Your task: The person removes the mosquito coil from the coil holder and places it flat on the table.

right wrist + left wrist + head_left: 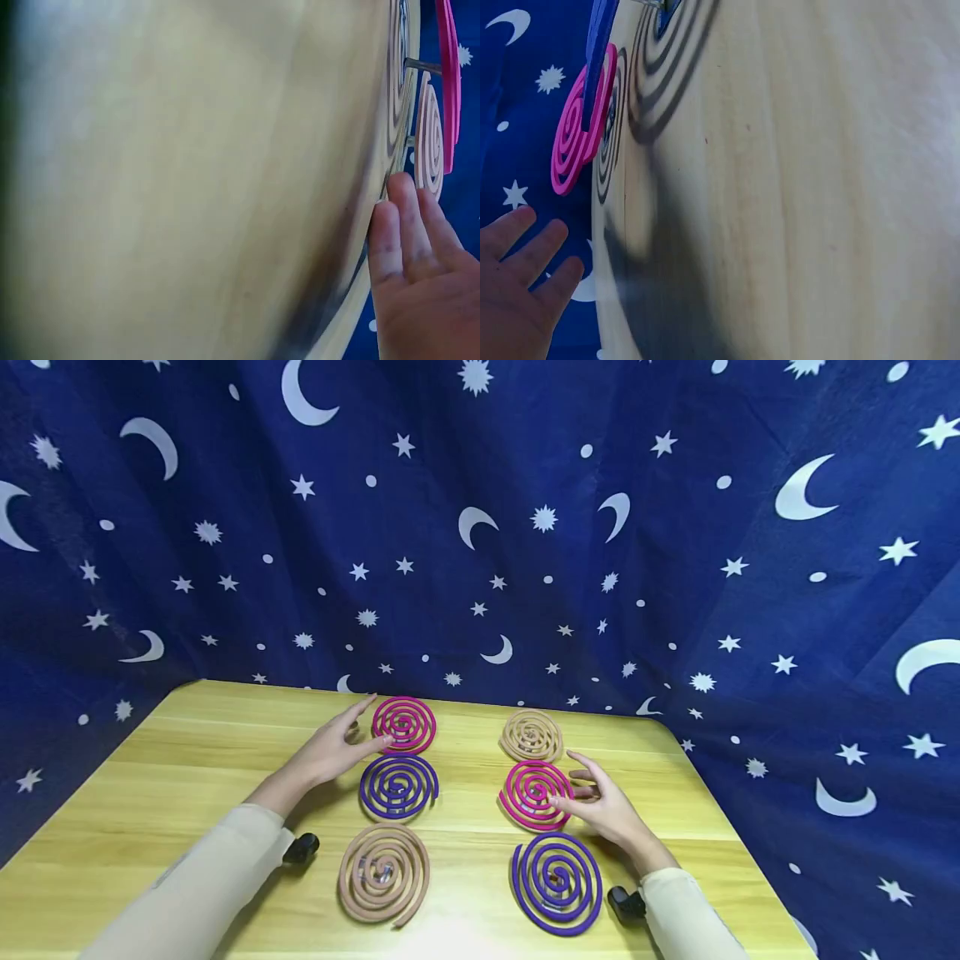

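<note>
Two columns of mosquito coils, three in each, stand raised on small stands on the table. My left hand [330, 756] reaches in from the left with fingers spread beside the back-left pink coil [403, 724]. Its thumb overlaps that coil's near edge in the head view; contact is unclear. The left purple coil [397, 785] lies just nearer. My right hand [611, 810] is beside the right pink coil [536, 789], thumb tip over its right edge, fingers apart. In the right wrist view the fingers [409, 217] hold nothing, with a tan coil [429, 142] past them.
A tan coil [384, 872] is front left, a purple coil [557, 883] front right and another tan coil [531, 735] back right. The wooden table [465, 877] meets a dark blue star-and-moon cloth [480, 568] behind and at the sides.
</note>
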{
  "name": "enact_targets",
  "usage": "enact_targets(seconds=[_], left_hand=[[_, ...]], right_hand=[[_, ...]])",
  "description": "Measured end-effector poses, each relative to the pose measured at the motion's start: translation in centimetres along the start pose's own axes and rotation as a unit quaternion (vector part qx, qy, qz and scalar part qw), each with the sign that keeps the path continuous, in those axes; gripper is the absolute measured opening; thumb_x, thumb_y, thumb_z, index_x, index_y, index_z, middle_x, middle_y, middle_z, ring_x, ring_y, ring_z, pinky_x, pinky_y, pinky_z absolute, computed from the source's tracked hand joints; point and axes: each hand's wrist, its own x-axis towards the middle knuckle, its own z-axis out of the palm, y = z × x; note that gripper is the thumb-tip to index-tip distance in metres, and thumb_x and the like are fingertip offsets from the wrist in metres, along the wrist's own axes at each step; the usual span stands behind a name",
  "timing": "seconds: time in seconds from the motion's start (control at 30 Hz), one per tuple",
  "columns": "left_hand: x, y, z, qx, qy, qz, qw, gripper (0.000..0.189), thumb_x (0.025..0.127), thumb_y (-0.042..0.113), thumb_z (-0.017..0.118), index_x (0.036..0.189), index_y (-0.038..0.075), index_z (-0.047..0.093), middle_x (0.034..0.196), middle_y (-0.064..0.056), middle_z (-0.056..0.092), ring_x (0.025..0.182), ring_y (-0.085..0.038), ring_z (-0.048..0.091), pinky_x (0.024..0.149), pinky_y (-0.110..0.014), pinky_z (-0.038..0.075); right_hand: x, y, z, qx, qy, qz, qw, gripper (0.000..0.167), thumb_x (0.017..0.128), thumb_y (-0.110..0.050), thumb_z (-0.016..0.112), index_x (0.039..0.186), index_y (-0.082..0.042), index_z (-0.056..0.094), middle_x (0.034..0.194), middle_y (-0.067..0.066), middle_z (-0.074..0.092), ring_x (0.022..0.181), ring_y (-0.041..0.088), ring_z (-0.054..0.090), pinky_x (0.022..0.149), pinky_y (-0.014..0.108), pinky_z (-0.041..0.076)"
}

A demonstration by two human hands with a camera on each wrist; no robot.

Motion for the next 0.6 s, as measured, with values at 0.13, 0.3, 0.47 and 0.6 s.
enact_targets(seconds=[0.13,0.3,0.47,0.6], left_hand=[[0.6,-0.1,0.3,-0.042,-0.008,-0.012,0.9990,0.093,0.087,0.062,0.069,0.161,0.035,0.021,0.158,-0.020,0.034,0.138,-0.045,0.038,0.108,-0.068,0.028],[1.2,-0.5,0.6,-0.101,-0.030,-0.031,0.9940,0.094,0.086,0.054,0.075,0.161,0.034,0.021,0.159,-0.021,0.030,0.140,-0.046,0.034,0.102,-0.059,0.042],[1.9,-1.1,0.6,-0.140,-0.042,-0.050,0.9879,0.098,0.085,0.055,0.076,0.161,0.032,0.018,0.159,-0.024,0.027,0.140,-0.048,0.033,0.096,-0.055,0.048],[2.4,-1.7,0.7,-0.146,-0.037,-0.050,0.9873,0.099,0.086,0.052,0.076,0.162,0.029,0.016,0.157,-0.025,0.028,0.138,-0.049,0.035,0.099,-0.058,0.045]], right_hand=[[0.2,0.5,0.0,0.025,-0.017,-0.012,0.9995,0.085,0.084,-0.012,0.083,0.154,-0.010,0.035,0.135,0.030,0.050,0.112,0.040,0.062,0.092,0.036,0.052],[0.3,0.8,0.0,0.055,-0.039,-0.016,0.9976,0.087,0.082,-0.006,0.083,0.153,-0.004,0.034,0.133,0.031,0.051,0.111,0.040,0.063,0.088,0.029,0.053],[0.4,0.9,0.0,0.060,-0.056,-0.012,0.9965,0.086,0.081,-0.006,0.084,0.152,-0.004,0.037,0.133,0.030,0.052,0.113,0.039,0.062,0.088,0.030,0.053],[0.6,0.9,0.0,0.074,-0.071,-0.013,0.9947,0.087,0.081,-0.005,0.084,0.153,-0.003,0.035,0.135,0.030,0.052,0.114,0.039,0.060,0.089,0.030,0.053]])
